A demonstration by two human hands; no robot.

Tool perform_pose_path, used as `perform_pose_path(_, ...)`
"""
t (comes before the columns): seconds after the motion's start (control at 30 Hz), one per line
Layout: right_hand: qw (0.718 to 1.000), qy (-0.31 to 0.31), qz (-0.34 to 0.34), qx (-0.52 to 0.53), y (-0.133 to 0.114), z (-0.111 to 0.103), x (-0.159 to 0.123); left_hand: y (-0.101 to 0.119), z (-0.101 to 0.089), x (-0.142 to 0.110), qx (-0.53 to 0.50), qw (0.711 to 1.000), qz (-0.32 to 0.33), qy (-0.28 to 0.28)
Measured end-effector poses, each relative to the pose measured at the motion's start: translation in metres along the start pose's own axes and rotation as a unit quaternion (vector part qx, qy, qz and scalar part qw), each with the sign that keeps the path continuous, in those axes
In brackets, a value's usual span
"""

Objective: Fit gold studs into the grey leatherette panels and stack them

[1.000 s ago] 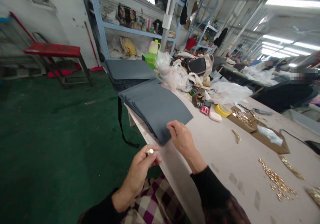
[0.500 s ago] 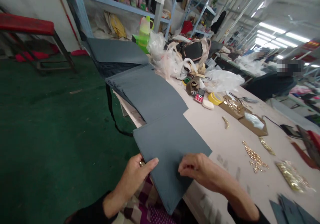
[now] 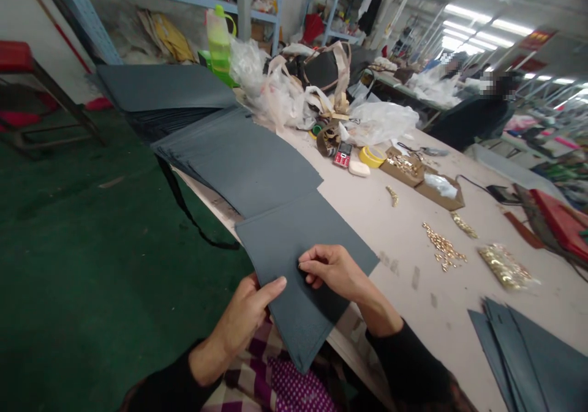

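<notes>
My left hand (image 3: 250, 305) grips the near left edge of a blue-grey leather-like panel (image 3: 285, 240), thumb on top and fingers underneath. The panel lies partly over the table edge, its near corner above my lap. Just over its middle, my right hand (image 3: 326, 268) is closed in a pinch. A tiny gold metal piece (image 3: 301, 266) shows at its fingertips; its exact shape is too small to make out. Beyond the held panel is a fanned stack of similar panels (image 3: 248, 161), with a second stack (image 3: 160, 87) behind it.
Loose gold metal pieces (image 3: 443, 247) and a bag of them (image 3: 505, 266) lie on the table (image 3: 367, 216) to the right. Cardboard boxes (image 3: 443, 201), yellow tape (image 3: 372, 156) and a phone (image 3: 342, 155) lie further back. More panels (image 3: 519, 351) rest at lower right. Another person (image 3: 473, 115) sits beyond.
My right hand has moved left and turned, bringing the gold piece at its fingertips into view over the panel. My left hand keeps its hold. The whole view has shifted rightward.
</notes>
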State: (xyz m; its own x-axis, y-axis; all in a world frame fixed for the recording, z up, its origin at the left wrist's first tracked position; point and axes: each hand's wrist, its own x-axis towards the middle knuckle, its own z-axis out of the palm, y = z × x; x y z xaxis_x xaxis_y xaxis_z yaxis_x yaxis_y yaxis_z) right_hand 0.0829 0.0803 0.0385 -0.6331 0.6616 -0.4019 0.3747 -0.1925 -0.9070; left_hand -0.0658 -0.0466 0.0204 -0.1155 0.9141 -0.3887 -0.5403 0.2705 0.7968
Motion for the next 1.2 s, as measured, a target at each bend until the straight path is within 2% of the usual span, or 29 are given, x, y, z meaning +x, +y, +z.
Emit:
perform_pose_path(0.2,1.000,-0.010,-0.007,0.009,0.002,0.001,0.005,0.000,-0.001,0.002,0.025,1.000,0.002,-0.006)
perform_pose_path(0.37,1.000,0.002,0.002,0.020,0.002,0.000,0.002,0.001,-0.004,0.004,0.099,0.994,-0.017,-0.031)
perform_pose_path(0.4,1.000,0.015,-0.010,0.007,0.002,-0.003,0.001,0.002,-0.004,0.007,0.131,0.991,-0.008,-0.036)
perform_pose_path(0.47,0.993,0.073,-0.058,-0.070,0.003,-0.012,-0.004,0.004,-0.002,0.016,0.226,0.972,0.057,-0.038)
perform_pose_path(0.5,0.981,0.114,-0.087,-0.130,0.004,-0.018,-0.007,0.004,0.000,0.021,0.284,0.951,0.110,-0.043)
perform_pose_path(0.57,0.938,0.191,-0.135,-0.257,0.011,-0.032,-0.015,0.003,0.007,0.033,0.399,0.882,0.241,-0.068)
perform_pose_path(0.63,0.899,0.226,-0.147,-0.345,0.021,-0.045,-0.025,0.000,0.017,0.043,0.504,0.785,0.343,-0.107)
perform_pose_path(0.67,0.890,0.230,-0.143,-0.367,0.028,-0.052,-0.030,-0.002,0.024,0.046,0.555,0.734,0.371,-0.124)
perform_pose_path(0.77,0.887,0.232,-0.122,-0.381,0.046,-0.074,-0.046,-0.011,0.049,0.048,0.700,0.593,0.365,-0.159)
perform_pose_path(0.83,0.889,0.238,-0.096,-0.379,0.053,-0.094,-0.061,-0.015,0.066,0.046,0.764,0.524,0.332,-0.178)
perform_pose_path(0.87,0.884,0.262,-0.068,-0.380,0.055,-0.107,-0.069,-0.017,0.072,0.044,0.784,0.500,0.318,-0.187)
perform_pose_path(0.93,0.858,0.346,0.013,-0.380,0.057,-0.135,-0.089,-0.020,0.080,0.041,0.805,0.475,0.297,-0.195)
perform_pose_path(1.03,0.792,0.467,0.127,-0.373,0.062,-0.180,-0.117,-0.024,0.080,0.042,0.809,0.467,0.305,-0.186)
perform_pose_path(1.1,0.768,0.490,0.173,-0.373,0.069,-0.204,-0.127,-0.028,0.074,0.046,0.799,0.463,0.339,-0.178)
perform_pose_path(1.2,0.752,0.497,0.214,-0.376,0.078,-0.223,-0.126,-0.035,0.065,0.051,0.777,0.453,0.406,-0.162)
